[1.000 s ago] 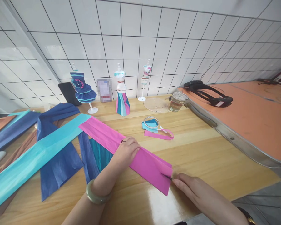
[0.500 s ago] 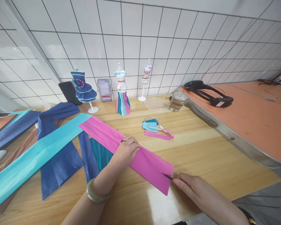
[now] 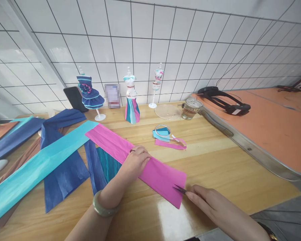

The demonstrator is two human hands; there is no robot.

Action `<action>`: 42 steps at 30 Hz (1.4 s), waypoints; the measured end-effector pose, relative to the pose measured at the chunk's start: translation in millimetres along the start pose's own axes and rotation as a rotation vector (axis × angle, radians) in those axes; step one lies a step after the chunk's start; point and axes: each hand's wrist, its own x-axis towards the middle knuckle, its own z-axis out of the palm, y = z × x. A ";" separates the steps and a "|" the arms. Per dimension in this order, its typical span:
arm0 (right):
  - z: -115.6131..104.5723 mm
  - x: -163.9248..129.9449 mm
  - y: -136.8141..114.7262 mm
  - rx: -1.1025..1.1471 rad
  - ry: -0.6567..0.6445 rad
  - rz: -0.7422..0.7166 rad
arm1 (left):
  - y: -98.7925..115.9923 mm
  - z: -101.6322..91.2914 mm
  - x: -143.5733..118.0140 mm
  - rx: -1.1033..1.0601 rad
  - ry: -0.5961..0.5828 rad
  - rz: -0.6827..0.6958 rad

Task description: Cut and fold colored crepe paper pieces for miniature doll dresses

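- Left hand [image 3: 136,160] is pressed flat on the pink crepe paper strip [image 3: 137,159], fingers together and curled a bit over the far edge, pinning it to the wooden table [image 3: 215,160]. It sits in the same spot as a second ago.
- Right hand [image 3: 210,206] is at the near right end of the strip, fingers closed on small scissors [image 3: 180,189]. Only the dark blade tips show, so I can't tell how the grip sits on the handles.
- What changed: the blades have gone a bit further into the paper. The slit at the strip's end looks longer than before, and the corner below it has dropped slightly.
- The pink strip runs diagonally from mid table toward the near right, with its far end touching the turquoise strip [image 3: 37,167].
- Dark blue paper [image 3: 62,174] lies under both strips.
- Further back and unchanged: three little mannequins, the middle one a pink-and-teal dress form [image 3: 131,110], a glass jar [image 3: 190,108], and paper scraps [image 3: 169,142].
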 end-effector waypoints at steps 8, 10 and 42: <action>3.6 10.7 -12.2 -0.028 0.029 -0.003 | -1.6 0.5 -0.1 -0.017 0.014 0.004; 3.9 12.5 -15.1 -0.033 0.030 -0.010 | -1.7 0.4 -0.3 -0.016 0.008 0.000; 10.1 21.3 -12.2 -0.032 0.047 -0.012 | -2.0 -0.3 -0.7 0.011 0.006 0.011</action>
